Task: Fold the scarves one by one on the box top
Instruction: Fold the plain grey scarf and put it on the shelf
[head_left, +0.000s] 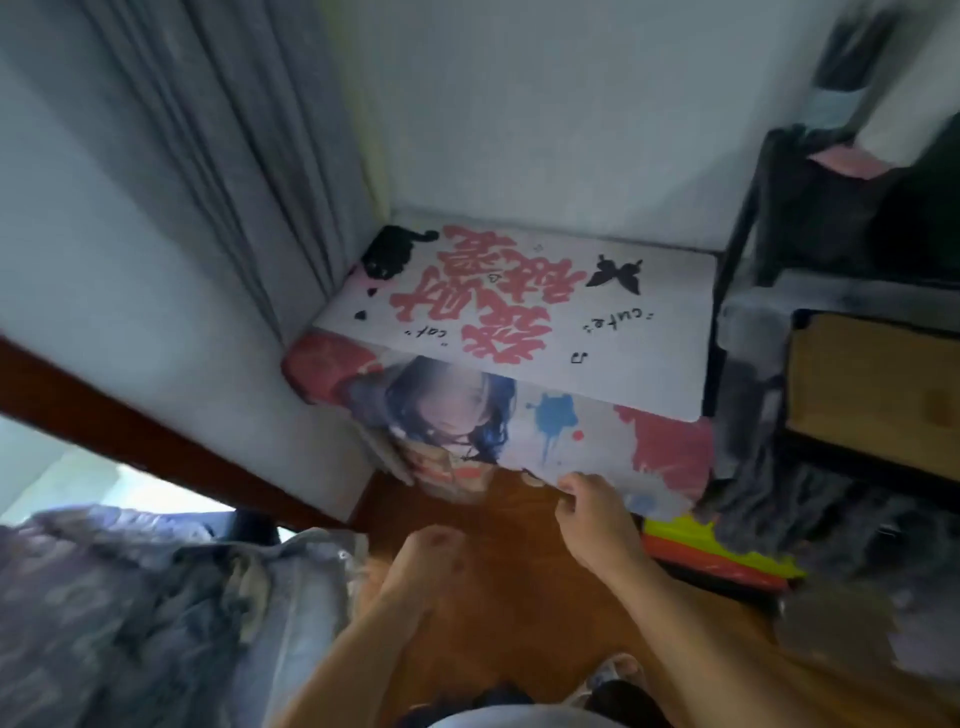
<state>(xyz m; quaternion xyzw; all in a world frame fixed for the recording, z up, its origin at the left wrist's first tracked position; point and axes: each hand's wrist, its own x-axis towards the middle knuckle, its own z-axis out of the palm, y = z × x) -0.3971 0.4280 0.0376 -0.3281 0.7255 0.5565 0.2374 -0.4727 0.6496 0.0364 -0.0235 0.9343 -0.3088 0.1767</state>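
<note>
Both forearms reach up from 6 o'clock over a reddish wooden floor (498, 545). At about 5 o'clock from the frame's centre, the right hand (592, 519) has its fingers curled onto the lower front edge of the storage box (665, 447); whether it pinches the fabric there or only touches it, I cannot tell through the blur. Just left of it, the left hand (426, 556) hangs below the box with its fingers loosely bent, holding nothing and touching nothing.

Near centre, the box stands against the white wall (545, 104), its front printed with a portrait, blue splashes and red patches. Its white box top (623, 343) carries large pink characters, a black cat at 10 o'clock and a black butterfly at 2 o'clock.

Toward 8 o'clock, a rumpled blue-grey patterned heap of cloth (130, 613) lies on the bed side; whether these are the scarves is unclear. Grey curtains (218, 130) hang at 10 o'clock. A dark shelf unit (831, 260) stands at 3 o'clock, touching the box's right side.
</note>
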